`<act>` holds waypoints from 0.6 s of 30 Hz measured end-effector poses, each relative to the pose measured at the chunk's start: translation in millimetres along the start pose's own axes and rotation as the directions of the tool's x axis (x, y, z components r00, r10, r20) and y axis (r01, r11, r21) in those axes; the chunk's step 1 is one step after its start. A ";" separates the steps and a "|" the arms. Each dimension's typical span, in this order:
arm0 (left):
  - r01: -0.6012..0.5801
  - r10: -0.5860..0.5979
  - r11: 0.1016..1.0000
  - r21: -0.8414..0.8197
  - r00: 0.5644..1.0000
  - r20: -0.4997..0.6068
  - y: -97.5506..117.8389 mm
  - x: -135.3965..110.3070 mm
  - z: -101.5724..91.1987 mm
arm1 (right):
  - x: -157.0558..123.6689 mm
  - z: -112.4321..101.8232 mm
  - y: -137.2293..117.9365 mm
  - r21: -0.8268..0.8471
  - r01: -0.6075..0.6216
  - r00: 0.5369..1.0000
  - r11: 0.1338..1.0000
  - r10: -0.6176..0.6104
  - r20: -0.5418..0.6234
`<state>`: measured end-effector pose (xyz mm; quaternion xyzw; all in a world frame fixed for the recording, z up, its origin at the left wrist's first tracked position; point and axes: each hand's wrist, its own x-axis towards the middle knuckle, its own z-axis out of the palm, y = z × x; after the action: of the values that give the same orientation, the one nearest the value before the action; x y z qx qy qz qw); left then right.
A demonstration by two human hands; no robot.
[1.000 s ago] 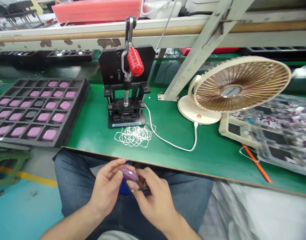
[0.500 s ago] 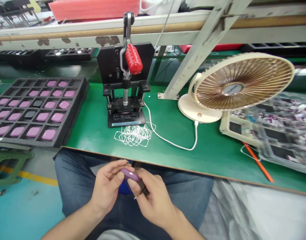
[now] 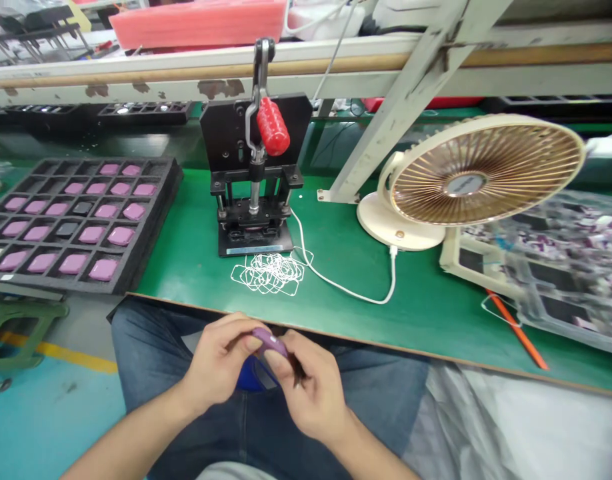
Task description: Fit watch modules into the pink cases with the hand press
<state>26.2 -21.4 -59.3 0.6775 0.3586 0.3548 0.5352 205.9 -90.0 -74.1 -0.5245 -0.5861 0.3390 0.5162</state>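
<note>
Crosswise, left hand [image 3: 221, 367] and right hand [image 3: 309, 390] pinch purple part [image 3: 269, 342], tilted down rightward.

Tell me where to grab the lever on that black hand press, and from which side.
Take the red handle, not the bare metal lever arm. It is thick, ribbed and juts forward and down from the upright lever, so wrapping it from the front looks best. The press backplate stands right behind it and probably blocks any approach from the rear.
</note>
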 end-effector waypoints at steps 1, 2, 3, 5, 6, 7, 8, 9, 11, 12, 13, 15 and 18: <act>0.031 -0.030 0.999 -0.031 0.999 0.015 -2.3 2.4 0.2 | 2.9 0.9 -1.0 0.160 -0.166 0.986 0.973 0.164 0.023; 0.042 -0.040 0.997 -0.060 0.999 0.034 -4.8 4.7 0.0 | 6.2 0.9 -2.6 0.323 -0.325 0.945 0.889 0.318 0.078; 0.023 -0.019 0.997 -0.072 0.999 0.047 -7.2 7.0 -0.7 | 9.6 0.2 -4.8 0.460 -0.454 0.887 0.763 0.435 0.155; -0.132 0.132 0.991 0.004 0.990 0.041 -10.3 11.7 -3.8 | 16.1 -2.8 -10.8 0.612 -0.597 0.783 0.518 0.540 0.307; -0.252 0.250 0.965 0.079 0.968 0.039 -10.5 13.9 -5.9 | 18.8 -4.4 -14.3 0.641 -0.630 0.751 0.439 0.555 0.357; -0.372 0.368 0.915 0.155 0.928 0.052 -9.9 16.1 -8.1 | 20.9 -5.7 -17.8 0.654 -0.648 0.730 0.389 0.563 0.389; -0.476 0.471 0.853 0.214 0.879 0.078 -8.5 17.9 -10.1 | 22.5 -6.3 -21.1 0.657 -0.663 0.714 0.358 0.566 0.412; -0.563 0.556 0.789 0.248 0.825 0.102 -6.6 19.3 -11.7 | 23.4 -6.3 -23.8 0.656 -0.676 0.700 0.336 0.570 0.430; -0.671 0.664 0.693 0.263 0.737 0.131 -2.5 20.5 -13.4 | 23.6 -4.2 -26.8 0.634 -0.710 0.666 0.306 0.582 0.465; -0.699 0.692 0.662 0.268 0.709 0.139 -1.1 20.2 -13.8 | 23.3 -2.8 -26.9 0.609 -0.734 0.646 0.301 0.588 0.487; -0.715 0.709 0.641 0.280 0.691 0.141 -0.3 19.3 -14.0 | 23.0 -1.8 -26.0 0.569 -0.761 0.624 0.312 0.592 0.510; -0.698 0.699 0.642 0.319 0.703 0.131 -1.1 17.0 -15.6 | 25.3 -2.9 -23.0 0.438 -0.794 0.606 0.422 0.601 0.520; -0.509 0.548 0.776 0.372 0.837 0.002 -7.2 17.6 -23.8 | 45.3 -18.1 -24.4 0.118 -0.583 0.789 0.804 0.525 0.319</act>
<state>13.5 6.2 -60.4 0.8165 0.2401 0.4551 0.2619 220.6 -54.2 -35.6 -0.5648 -0.4312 0.6044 0.3603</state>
